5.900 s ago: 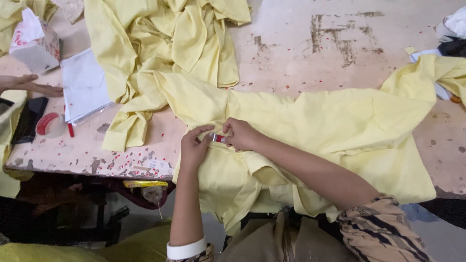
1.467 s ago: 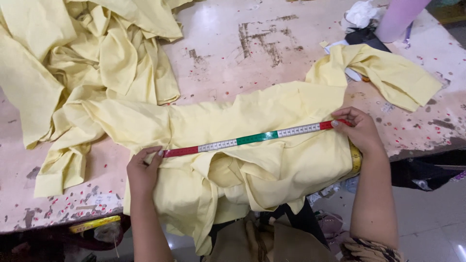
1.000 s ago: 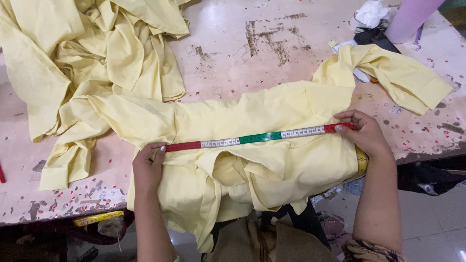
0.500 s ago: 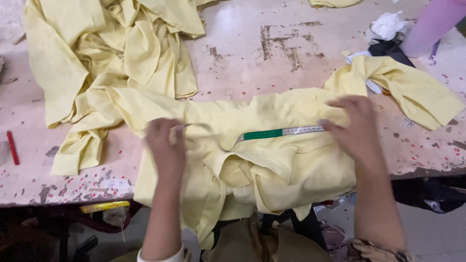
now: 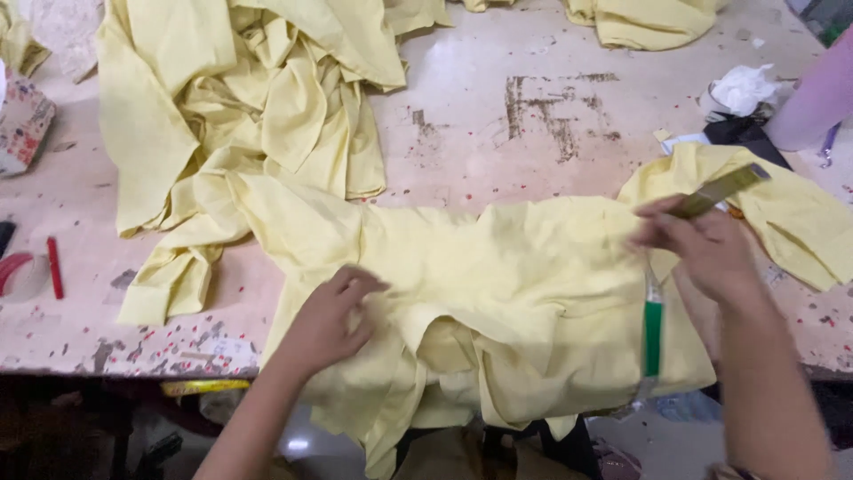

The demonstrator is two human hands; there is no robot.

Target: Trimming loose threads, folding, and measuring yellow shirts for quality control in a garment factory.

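A pale yellow garment [image 5: 498,293] lies spread across the worn table's [image 5: 498,98] near edge, partly hanging over it. My left hand [image 5: 333,316] rests on the cloth at its left part, fingers curled into the fabric. My right hand [image 5: 702,249] is over the garment's right end and grips a measuring tape [image 5: 653,324]. One green and white stretch of tape dangles down from the hand, and another end sticks up to the right past the fingers.
A heap of yellow garments [image 5: 240,107] fills the table's left back. More yellow cloth [image 5: 640,18] lies at the far edge. White and black rags [image 5: 737,98] and a lilac object [image 5: 817,98] sit at the right. A red marker [image 5: 55,267] lies at the left.
The tape was stretched flat across the garment between both hands. My left hand has let it go and now grasps the cloth; my right hand has lifted the tape, which now hangs loose.
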